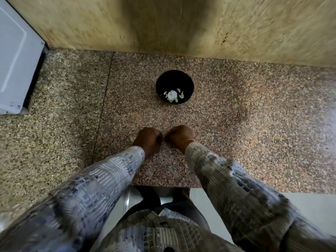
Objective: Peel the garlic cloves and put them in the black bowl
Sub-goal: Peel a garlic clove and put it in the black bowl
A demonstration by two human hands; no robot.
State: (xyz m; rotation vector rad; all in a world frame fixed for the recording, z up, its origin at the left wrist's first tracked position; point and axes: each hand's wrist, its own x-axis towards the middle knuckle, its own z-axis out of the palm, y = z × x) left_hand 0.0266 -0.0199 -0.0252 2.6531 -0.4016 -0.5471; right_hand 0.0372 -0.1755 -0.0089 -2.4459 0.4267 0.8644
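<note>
The black bowl (174, 77) stands on the granite counter, just beyond my hands, with several peeled pale garlic cloves (173, 95) at its bottom. My left hand (149, 140) and my right hand (180, 136) rest close together on the counter near its front edge. I see both from the back, with the fingers curled in. Their fingertips meet between the two fists. Whatever they pinch is hidden under the knuckles. A small pale scrap (133, 138) lies by my left hand.
The speckled granite counter (254, 124) runs left and right, with a seam (103, 106) left of the bowl. A tan stone wall (163, 24) rises behind it. A white appliance (16, 57) stands at the far left. The frame is motion-blurred.
</note>
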